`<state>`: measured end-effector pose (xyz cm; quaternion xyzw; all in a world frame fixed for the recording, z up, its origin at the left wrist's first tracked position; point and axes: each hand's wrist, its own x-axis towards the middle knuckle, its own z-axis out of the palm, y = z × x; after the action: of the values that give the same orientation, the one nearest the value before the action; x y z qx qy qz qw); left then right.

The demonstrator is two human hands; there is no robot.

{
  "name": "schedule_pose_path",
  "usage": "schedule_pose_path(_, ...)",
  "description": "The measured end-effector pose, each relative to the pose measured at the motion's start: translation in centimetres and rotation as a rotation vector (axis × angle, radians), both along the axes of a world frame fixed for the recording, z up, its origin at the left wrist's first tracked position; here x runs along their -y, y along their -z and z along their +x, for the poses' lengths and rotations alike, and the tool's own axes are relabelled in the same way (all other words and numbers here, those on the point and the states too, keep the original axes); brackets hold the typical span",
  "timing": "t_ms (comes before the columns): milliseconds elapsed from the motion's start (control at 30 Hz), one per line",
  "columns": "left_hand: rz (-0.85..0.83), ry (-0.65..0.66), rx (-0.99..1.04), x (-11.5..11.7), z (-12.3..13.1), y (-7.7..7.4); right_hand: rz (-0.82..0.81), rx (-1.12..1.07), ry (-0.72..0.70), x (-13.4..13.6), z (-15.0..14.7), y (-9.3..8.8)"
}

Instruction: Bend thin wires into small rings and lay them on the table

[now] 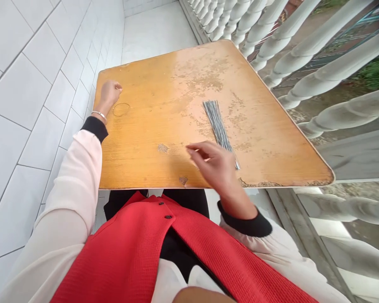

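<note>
Sheaf of thin grey metallic-looking rods (219, 124), lying together on worn yellow-brown wooden table (145, 130), none seen set apart; right bare hand (217, 162), curled, overlapping its near part; left bare hand (110, 91), curled, near thin dark ring (121, 110); whether either grasps anything, cannot tell

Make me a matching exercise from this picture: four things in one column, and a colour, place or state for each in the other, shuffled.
Things:
1. left hand
2. right hand
3. bundle of thin sticks
4. vest

Descriptions:
A. red
B. partly hiding the sticks
C. nearest the tiled wall
D. grey

Pairs: 1-C, 2-B, 3-D, 4-A
</note>
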<state>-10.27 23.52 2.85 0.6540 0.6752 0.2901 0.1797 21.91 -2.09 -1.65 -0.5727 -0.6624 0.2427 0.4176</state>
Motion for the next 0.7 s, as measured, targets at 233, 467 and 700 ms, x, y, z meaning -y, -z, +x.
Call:
schedule_pose_path(233,0.099,0.268,-0.284,6.0,0.0,3.5,-0.239,0.689,0.390,-3.1,4.9,-1.0)
schedule_pose_path(467,0.184,0.278,-0.319,8.7,0.3,3.8,-0.388,0.791,0.318,-4.2,3.0,-1.2)
schedule_pose_path(700,0.175,0.299,-0.212,13.3,1.7,2.6,-0.437,0.857,0.275,-6.0,5.0,-1.8)
